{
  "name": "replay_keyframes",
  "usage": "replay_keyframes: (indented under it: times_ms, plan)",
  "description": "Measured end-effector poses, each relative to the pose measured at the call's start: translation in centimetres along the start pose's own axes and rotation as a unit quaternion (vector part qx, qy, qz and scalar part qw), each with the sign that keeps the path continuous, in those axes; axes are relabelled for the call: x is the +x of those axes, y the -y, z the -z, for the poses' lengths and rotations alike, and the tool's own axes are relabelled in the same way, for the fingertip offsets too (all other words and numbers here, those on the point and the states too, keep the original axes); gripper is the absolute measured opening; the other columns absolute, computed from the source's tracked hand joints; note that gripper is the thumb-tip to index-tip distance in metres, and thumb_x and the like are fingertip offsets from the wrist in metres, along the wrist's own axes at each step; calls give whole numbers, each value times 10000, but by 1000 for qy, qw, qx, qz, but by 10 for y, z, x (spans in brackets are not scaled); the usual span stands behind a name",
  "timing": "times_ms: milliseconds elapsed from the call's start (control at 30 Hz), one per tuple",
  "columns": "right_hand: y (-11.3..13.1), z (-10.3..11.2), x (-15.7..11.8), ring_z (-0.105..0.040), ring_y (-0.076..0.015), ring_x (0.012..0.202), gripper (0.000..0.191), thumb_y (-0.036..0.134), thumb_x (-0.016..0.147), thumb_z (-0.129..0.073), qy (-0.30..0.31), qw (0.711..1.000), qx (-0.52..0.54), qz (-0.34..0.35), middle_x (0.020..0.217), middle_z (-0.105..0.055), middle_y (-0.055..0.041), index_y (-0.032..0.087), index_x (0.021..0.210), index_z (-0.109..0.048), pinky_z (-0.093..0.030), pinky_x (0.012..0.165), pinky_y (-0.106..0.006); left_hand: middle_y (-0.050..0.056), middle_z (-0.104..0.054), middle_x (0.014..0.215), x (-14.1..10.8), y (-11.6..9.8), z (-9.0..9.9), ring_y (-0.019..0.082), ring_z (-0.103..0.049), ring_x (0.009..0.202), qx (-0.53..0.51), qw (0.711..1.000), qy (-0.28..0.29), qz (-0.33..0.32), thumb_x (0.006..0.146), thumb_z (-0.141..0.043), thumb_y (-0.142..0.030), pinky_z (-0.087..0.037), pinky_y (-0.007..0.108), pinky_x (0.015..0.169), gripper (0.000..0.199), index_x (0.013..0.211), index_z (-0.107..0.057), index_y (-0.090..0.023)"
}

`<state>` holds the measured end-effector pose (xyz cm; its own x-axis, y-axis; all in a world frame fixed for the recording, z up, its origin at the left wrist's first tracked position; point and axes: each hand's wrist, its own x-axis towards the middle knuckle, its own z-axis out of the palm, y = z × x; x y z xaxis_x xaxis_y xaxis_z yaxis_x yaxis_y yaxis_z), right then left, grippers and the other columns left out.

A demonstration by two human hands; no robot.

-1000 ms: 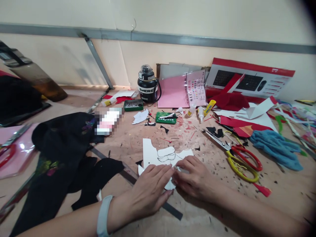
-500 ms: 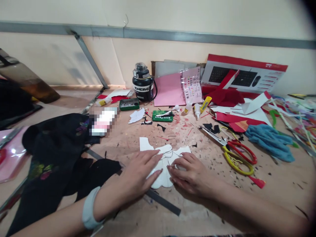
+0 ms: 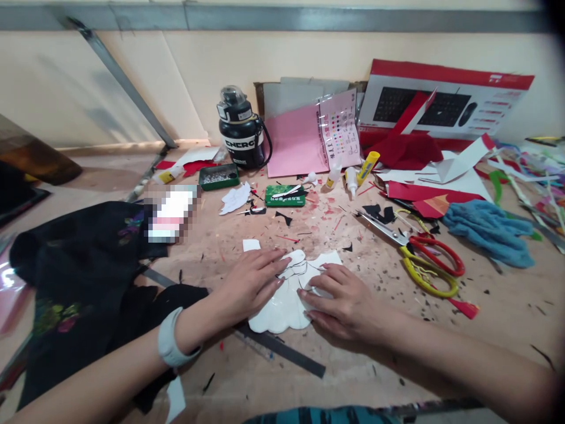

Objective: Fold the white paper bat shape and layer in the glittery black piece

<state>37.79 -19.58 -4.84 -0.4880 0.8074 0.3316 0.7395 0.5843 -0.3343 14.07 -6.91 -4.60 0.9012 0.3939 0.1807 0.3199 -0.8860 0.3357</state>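
Note:
On the worktable, several white cut pieces [image 3: 282,306], like paper or thin card, lie fitted together into a dress-like shape with a scalloped lower edge. My left hand [image 3: 253,280] rests flat over their left side, fingers stretched out and covering part of the shape. Across from it, my right hand [image 3: 348,300] touches the right side with bent, slightly spread fingers. What lies beneath its fingertips is partly hidden. A dark grey strip [image 3: 286,351] passes under the lower edge of the white shape.
Scissors [image 3: 406,241] with red and yellow handles lie at right beside a blue cloth [image 3: 488,229]. Black fabric [image 3: 83,253] and a blurred phone [image 3: 171,213] are at left. Behind stand a black bottle [image 3: 242,132], a green tin [image 3: 218,176], glue bottles [image 3: 351,181] and a keyboard box [image 3: 441,106].
The view has tilted down and shifted slightly. My left hand has slid a little left over the white pieces, exposing more of their lower part. My right hand stays at their right side.

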Motion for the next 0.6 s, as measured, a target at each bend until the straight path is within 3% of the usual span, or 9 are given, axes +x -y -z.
replay_keyframes:
  times_ms: [300,600]
  plan:
    - [1,4,3,-547,-253,958,260,295,949,-585,-1,1000,-5,5,1029,-663,-98,170,1167,-651,-474,891,-443,92,-516,1497,1,4,7,278,-478,1372,29,997,42,-50,1015,-446,-207,-357,510,1099,385,1371,-572,-280]
    - [2,5,4,-542,-253,952,249,293,956,-569,0,1000,-1,-2,1027,-666,-97,168,1153,-655,-483,876,-441,95,-543,1473,-1,5,10,243,-505,1355,-2,999,38,-31,1005,-495,-237,-287,499,1152,304,1275,-634,-255]
